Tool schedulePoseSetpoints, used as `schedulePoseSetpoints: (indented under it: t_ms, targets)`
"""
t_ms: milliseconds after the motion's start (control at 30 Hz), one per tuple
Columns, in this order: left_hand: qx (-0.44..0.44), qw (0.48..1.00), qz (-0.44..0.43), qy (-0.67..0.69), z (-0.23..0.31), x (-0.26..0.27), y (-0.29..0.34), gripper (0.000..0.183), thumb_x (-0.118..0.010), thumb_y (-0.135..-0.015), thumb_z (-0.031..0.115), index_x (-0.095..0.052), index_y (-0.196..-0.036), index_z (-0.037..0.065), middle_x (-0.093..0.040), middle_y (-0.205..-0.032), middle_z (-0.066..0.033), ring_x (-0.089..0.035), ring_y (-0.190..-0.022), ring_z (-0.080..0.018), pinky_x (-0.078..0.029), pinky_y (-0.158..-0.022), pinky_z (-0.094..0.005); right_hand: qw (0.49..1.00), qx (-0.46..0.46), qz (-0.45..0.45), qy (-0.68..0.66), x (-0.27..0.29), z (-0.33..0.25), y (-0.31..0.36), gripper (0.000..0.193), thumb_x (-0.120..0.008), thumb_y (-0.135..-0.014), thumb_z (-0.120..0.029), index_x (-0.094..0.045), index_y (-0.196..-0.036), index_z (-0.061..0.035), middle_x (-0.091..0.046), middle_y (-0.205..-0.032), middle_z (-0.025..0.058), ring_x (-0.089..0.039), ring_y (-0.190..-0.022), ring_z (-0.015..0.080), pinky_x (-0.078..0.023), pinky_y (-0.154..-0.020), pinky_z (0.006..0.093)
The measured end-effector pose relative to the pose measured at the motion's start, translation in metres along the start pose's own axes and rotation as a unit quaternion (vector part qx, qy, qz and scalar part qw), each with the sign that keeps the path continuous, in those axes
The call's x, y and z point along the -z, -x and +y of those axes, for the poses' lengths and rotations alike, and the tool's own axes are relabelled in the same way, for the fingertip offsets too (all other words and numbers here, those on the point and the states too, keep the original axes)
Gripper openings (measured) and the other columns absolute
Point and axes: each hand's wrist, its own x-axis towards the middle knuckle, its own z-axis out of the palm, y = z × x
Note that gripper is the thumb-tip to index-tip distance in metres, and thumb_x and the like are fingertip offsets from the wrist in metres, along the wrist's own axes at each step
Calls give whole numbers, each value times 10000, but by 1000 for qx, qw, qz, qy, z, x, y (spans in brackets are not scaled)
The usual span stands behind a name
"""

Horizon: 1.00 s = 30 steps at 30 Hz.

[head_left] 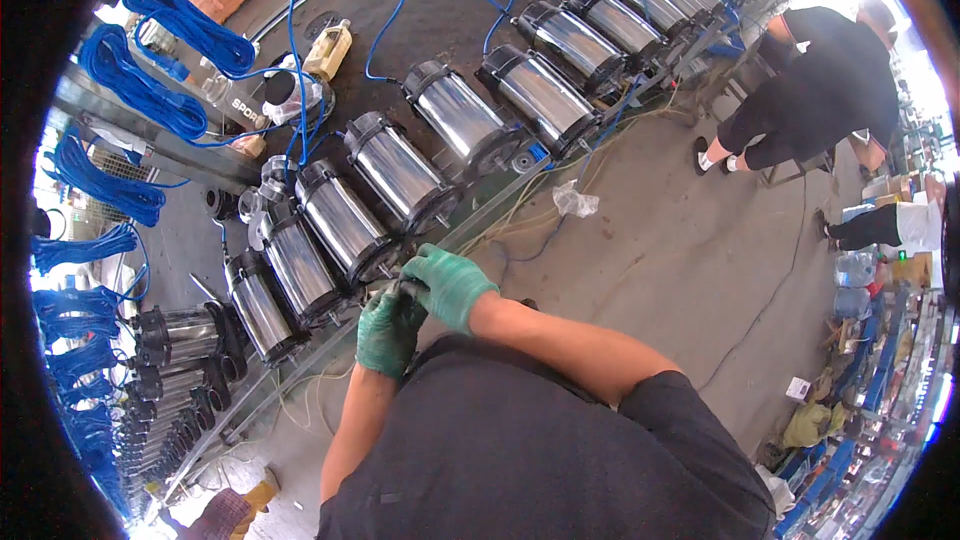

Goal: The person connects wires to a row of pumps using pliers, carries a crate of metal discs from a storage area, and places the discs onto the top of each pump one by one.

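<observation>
Both my hands wear green gloves and meet at the near edge of the workbench (pixel 480 217). My left hand (pixel 389 332) has its fingers closed around something small and dark, mostly hidden by the gloves. From the right, my right hand (pixel 449 286) reaches to the same spot, its fingers bent and pinched on it. Just beyond them lies a polished steel motor (pixel 343 220), a cylinder with black ends and a short shaft pointing toward my hands. Beside it are another steel motor (pixel 300 262) on the left and a further motor (pixel 402 170) on the right.
Several more motors (pixel 540 95) line the bench. Coils of blue cable (pixel 140 80) hang at the left, some leading to the motors. A yellowish bottle (pixel 328 50) stands at the back. Crumpled plastic (pixel 576 200) hangs by the edge. Another person (pixel 820 80) is at the right.
</observation>
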Motion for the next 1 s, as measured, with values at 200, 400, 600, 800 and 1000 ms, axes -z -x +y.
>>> schedulePoseSetpoints:
  t_ms: [200,400,600,800,1000]
  targets:
    - [14,999,43,15,-2,-3,-4,226,-623,-993,232,-671,-1090,34,-710,-1125,-107,-670,-1088,-262,-552,-962,-425,991,-1,104,-87,30,14,1,185,-672,-847,-233,-691,-924,-66,-672,-981,174,-648,-950,366,-531,-870,459]
    - [-3,998,60,26,12,17,7,287,-567,-1021,277,-684,-1124,36,-715,-1146,-130,-671,-1098,-295,-552,-968,-418,906,-185,360,-122,129,172,13,175,-692,-904,-156,-703,-1045,-52,-722,-954,142,-676,-853,224,-538,-806,351]
    - [-9,986,151,63,11,45,23,275,-573,-1021,277,-706,-1070,41,-727,-1129,-137,-689,-1075,-303,-578,-936,-402,883,-198,414,94,156,272,0,210,-722,-874,-135,-713,-1074,-71,-709,-997,171,-689,-923,334,-533,-832,413]
    - [-21,981,162,101,7,67,37,269,-568,-1022,274,-709,-1054,47,-728,-1138,-154,-691,-1072,-319,-579,-934,-410,892,-168,407,99,142,301,-9,206,-710,-850,-121,-703,-1050,-72,-687,-1017,189,-649,-941,411,-527,-820,467]
    - [-26,982,140,126,6,75,41,277,-563,-1021,263,-704,-1091,35,-725,-1147,-161,-691,-1083,-328,-588,-934,-415,885,-188,391,166,145,292,-15,220,-722,-862,-164,-714,-1064,-77,-704,-1019,181,-671,-961,387,-533,-845,446]
